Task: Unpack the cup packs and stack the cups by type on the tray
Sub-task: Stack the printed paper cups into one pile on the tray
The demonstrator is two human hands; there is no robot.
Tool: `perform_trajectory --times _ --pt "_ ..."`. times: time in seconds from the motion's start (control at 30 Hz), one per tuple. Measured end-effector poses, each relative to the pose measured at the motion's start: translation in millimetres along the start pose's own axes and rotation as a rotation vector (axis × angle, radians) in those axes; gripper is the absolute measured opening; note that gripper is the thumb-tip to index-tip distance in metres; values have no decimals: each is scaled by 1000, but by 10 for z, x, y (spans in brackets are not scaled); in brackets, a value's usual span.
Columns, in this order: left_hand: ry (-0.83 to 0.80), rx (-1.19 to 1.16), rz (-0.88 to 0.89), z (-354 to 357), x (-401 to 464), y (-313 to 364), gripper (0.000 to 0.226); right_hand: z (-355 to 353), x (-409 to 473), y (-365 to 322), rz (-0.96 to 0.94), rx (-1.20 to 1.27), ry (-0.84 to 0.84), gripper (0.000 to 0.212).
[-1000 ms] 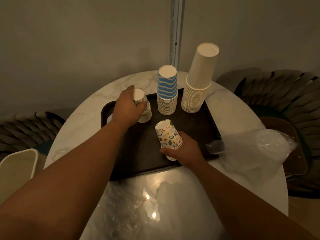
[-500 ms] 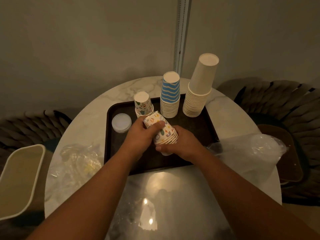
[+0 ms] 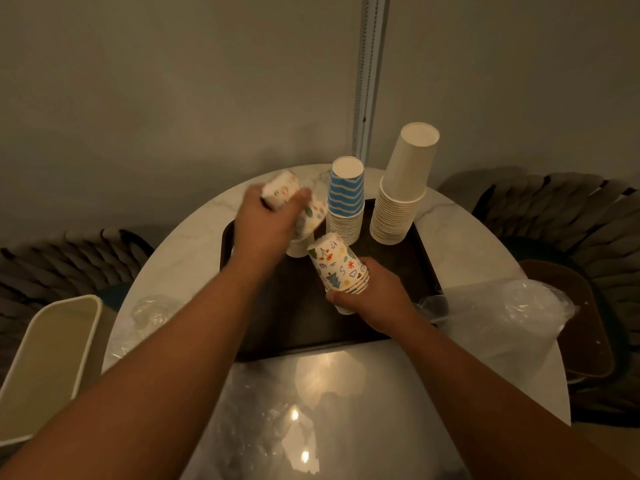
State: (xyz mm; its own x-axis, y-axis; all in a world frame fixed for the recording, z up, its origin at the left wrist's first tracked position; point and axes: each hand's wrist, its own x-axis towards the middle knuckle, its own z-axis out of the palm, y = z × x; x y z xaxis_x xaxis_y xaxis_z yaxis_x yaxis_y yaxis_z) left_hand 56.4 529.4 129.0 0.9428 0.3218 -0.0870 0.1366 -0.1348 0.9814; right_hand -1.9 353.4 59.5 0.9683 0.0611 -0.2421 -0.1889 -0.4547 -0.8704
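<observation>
On a round marble surface (image 3: 460, 244) against a plain wall sits a dark tray (image 3: 294, 313), its near edge parallel to the viewer. At the tray's far right stands a tall stack of plain white cups (image 3: 401, 199), upside down; just left of it stands a shorter stack of blue-striped cups (image 3: 346, 199), also upside down. Further left on the tray is a low stack of patterned cups (image 3: 304, 230), partly hidden behind the left hand. Right of the tray lies crumpled clear plastic wrap (image 3: 502, 320); more clear wrap (image 3: 149, 310) lies on the surface to the left, and a glossy sheet (image 3: 311, 410) covers the near part. A pale bin (image 3: 48, 358) stands beside the surface at left, and dark woven chairs (image 3: 554, 216) flank both sides. The right hand (image 3: 374, 296) grips a small nested bundle of patterned cups (image 3: 339, 268) above the tray's middle, base end tilted up and away. The left hand (image 3: 266, 223) is raised over the low stack, fingers curled round a single patterned cup (image 3: 280, 190), which is motion-blurred and tilted.
</observation>
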Motion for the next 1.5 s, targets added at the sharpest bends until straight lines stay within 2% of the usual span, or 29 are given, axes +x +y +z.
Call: perform_trajectory --times 0.1,0.2,0.37,0.57,0.67,0.73,0.77,0.87,0.9,0.97,1.13,1.3,1.33,1.4,1.43,1.5 --pt "38 227 154 -34 310 143 54 8 17 84 47 27 -7 70" --pt "-32 435 226 8 479 54 58 20 8 156 67 38 -8 70" --pt "-124 614 166 83 571 -287 66 -9 10 224 74 34 5 68" --pt "-208 716 96 123 618 -462 78 -15 16 252 66 34 23 69" --pt "-76 618 207 91 431 -307 82 -13 28 216 38 75 49 67" --pt "-6 443 288 71 188 -234 67 -26 40 156 24 134 33 69" --pt "-42 370 269 71 66 -247 60 -33 41 119 12 169 21 69" --pt "-263 125 -45 83 -217 -277 52 -38 17 24 -36 208 2 74" --pt "-303 -1 -156 78 -263 -272 47 -33 7 6 -46 207 5 75" --pt "-326 -130 -241 58 -330 -227 37 -15 -19 -24 -48 221 16 74" --pt "-291 -99 -182 54 -388 -262 19 4 -71 -70 -41 165 59 75" --pt "-234 -13 -173 53 -406 -222 36 -5 -100 -60 -62 125 79 73" --pt "-214 12 -141 38 -364 -181 45 -15 -106 -47 -56 137 80 71" --pt "-113 73 -50 -10 -193 -48 71 -34 -115 -12 -35 168 96 69" --pt "-65 131 24 -39 -78 37 77 -43 -118 5 -24 178 106 68" --pt "-13 301 186 -84 138 222 69 -51 -125 35 0 188 111 67"
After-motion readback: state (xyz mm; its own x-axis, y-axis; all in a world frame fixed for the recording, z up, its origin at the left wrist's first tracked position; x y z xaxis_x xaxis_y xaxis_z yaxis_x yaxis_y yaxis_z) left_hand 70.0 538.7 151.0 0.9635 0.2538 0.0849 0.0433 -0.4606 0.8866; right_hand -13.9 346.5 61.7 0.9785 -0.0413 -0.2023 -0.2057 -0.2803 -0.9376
